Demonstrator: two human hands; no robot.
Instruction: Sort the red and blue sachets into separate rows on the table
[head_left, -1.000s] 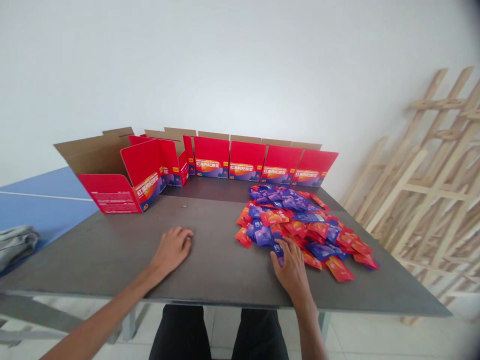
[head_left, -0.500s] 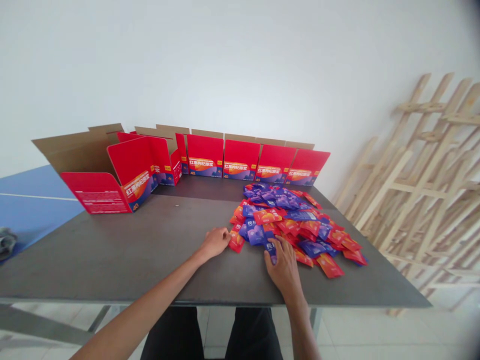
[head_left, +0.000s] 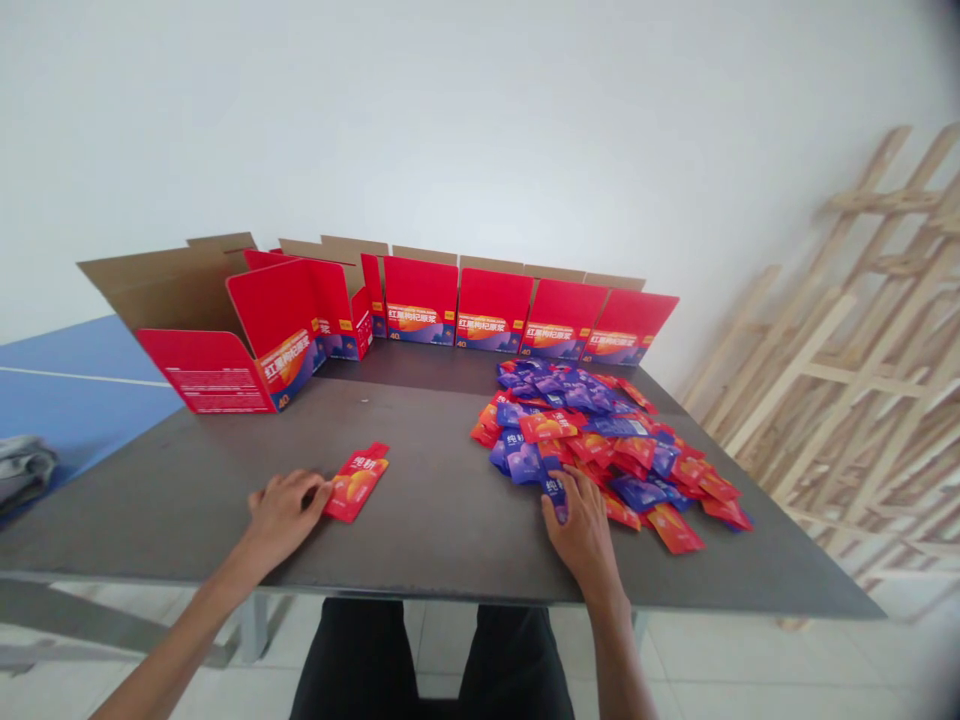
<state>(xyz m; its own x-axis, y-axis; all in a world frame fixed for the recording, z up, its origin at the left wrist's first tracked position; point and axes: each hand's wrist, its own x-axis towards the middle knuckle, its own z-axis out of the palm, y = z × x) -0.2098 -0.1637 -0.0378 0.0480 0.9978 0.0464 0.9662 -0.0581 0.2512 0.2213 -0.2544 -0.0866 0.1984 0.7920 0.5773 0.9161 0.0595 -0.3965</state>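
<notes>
With the table's point(head_left: 450, 545) middle as the clock's centre, a red pouch point(head_left: 358, 484) now lies at nine o'clock, apart from the mixed pile point(head_left: 637, 455) at three; half a second ago the left hand point(head_left: 285, 515) was at the pile's edge. That seems to single out one red pouch from the mix. The left hand is narrow, thumb and forefinger pinching the pouch's near-left edge. The right hand point(head_left: 581, 525) is where it was, fingers curved over a purple pouch point(head_left: 553, 488) at the pile's near edge; I cannot tell whether it grips. Open cartons point(head_left: 420, 300) stand from ten to one o'clock.
</notes>
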